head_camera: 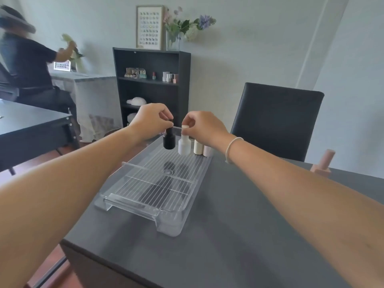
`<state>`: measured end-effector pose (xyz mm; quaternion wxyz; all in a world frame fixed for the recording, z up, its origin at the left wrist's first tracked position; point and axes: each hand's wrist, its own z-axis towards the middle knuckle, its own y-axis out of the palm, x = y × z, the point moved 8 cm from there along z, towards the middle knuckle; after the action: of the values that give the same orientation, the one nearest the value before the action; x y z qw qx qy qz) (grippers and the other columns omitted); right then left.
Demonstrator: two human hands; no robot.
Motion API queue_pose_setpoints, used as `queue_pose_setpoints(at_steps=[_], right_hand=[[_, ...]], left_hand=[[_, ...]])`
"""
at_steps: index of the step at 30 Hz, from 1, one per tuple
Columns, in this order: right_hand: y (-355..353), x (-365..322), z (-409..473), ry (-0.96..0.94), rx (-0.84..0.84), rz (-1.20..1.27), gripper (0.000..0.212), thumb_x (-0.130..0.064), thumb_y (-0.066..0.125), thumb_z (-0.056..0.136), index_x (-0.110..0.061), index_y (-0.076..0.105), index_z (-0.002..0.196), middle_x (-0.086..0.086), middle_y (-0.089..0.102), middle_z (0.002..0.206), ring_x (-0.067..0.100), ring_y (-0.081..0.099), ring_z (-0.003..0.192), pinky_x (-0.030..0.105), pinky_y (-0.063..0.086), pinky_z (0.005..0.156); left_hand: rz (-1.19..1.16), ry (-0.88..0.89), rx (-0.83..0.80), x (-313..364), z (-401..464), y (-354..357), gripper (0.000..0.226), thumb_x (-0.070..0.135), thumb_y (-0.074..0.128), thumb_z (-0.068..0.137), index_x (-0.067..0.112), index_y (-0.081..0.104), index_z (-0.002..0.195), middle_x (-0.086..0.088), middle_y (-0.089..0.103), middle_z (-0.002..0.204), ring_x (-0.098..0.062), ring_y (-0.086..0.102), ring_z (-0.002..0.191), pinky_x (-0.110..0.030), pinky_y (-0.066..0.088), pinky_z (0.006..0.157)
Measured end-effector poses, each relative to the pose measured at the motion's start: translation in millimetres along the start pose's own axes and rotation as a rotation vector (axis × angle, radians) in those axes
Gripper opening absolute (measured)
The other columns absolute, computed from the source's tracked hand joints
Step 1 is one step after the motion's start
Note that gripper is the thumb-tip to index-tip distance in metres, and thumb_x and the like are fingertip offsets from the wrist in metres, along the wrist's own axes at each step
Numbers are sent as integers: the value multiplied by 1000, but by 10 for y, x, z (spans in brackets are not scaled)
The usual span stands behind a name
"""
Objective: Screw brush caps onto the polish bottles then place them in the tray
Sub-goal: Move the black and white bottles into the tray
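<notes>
A clear ribbed plastic tray (133, 206) lies on the dark grey table. At its far end my left hand (151, 119) pinches the cap of a black polish bottle (169, 140) from above. My right hand (204, 126) pinches the cap of a white polish bottle (184, 145) right beside it. Both bottles are upright over the tray's far end; whether they touch its floor I cannot tell. A cream bottle (198, 146) and a pale pink bottle (207, 151) stand to their right, partly hidden by my right wrist.
A pink capped bottle (324, 163) stands on the table at the right, outside the tray. A black chair (276, 121) faces me across the table. A dark bookshelf (149, 84) stands behind. A person sits at another table at the far left.
</notes>
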<state>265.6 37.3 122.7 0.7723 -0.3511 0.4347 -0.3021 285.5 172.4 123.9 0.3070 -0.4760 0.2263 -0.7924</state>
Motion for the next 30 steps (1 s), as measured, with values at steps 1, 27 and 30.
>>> queue_pose_setpoints(at_steps=[1,27,30], right_hand=[[16,11,38,-4,-8,-43,19,-32,61,81,-16,62,92,0,64,90,20,59,85,31,45,68],[150,230,407,-43,88,-414,19,-24,55,88,-19,67,102,14,57,109,31,47,106,30,35,76],[165,221,430,-49,97,-439,20,-23,53,88,-20,67,102,13,59,109,31,47,107,32,37,79]], left_hand=[[-18,-7,-6,-31,36,29,12,11,68,78,20,60,80,5,61,76,-7,58,65,-15,41,52],[-72,-86,-15,-317,398,468,22,9,68,78,10,68,99,-5,66,88,-17,65,77,-19,50,64],[-66,-84,1,-334,418,486,21,10,68,78,10,68,99,-3,66,87,-13,63,76,-22,49,68]])
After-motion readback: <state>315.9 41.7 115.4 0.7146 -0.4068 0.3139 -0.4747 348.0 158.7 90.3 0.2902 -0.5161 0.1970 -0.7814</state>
